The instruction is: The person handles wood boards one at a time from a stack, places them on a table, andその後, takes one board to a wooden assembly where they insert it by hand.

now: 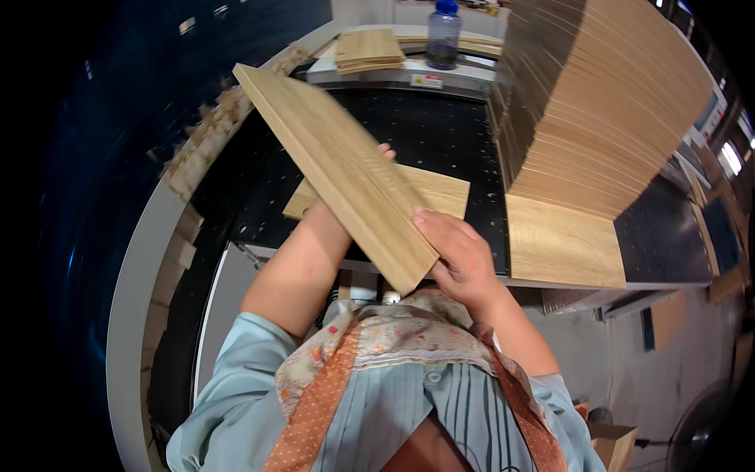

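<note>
I hold a light wood-grain board [338,165] tilted across my front, its long edge facing me and its far end raised to the left. My right hand [462,256] grips the board's near right end, fingers on its face. Beneath and behind the board is my left hand [386,152]; only its fingertips show past the far edge, and the rest is hidden. Another wood-grain board [440,191] lies flat on the black tabletop [417,122], partly covered by the held one.
A tall stack of boards [605,118] rises on the right, with a wood-grain panel [562,240] at its foot. Several short boards [368,49] and a blue-capped bottle [444,35] stand at the back. A curved grey edge with debris [208,141] runs along the left.
</note>
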Demonstrator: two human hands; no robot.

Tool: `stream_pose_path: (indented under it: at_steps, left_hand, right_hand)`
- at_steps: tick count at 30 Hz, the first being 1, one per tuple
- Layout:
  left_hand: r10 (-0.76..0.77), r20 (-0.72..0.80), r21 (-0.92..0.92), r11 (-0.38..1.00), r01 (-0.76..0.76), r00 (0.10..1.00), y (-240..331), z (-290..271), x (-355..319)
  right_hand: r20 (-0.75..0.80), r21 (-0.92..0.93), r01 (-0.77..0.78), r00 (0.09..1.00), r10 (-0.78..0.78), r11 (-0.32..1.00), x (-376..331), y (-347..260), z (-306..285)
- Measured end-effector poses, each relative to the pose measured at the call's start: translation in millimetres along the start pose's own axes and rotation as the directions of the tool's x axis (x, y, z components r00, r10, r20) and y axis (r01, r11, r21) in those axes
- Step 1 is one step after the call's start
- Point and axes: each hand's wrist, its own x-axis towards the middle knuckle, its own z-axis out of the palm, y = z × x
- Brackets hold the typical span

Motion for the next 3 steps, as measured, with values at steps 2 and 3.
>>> stream_pose_path:
  at_steps: [2, 3]
  left_hand:
    - [0.046, 0.296, -0.022, 0.999, -0.041, 0.954, 9.6, 7.3, -10.2]
    - [0.08, 0.298, -0.066, 0.996, -0.063, 0.951, 11.0, 6.3, -13.8]
  right_hand:
    - [0.018, -0.184, 0.041, 0.999, -0.038, 0.982, -1.8, 4.7, 1.7]
    - [0.025, -0.167, 0.053, 0.998, -0.05, 0.984, 1.0, 4.7, 7.3]
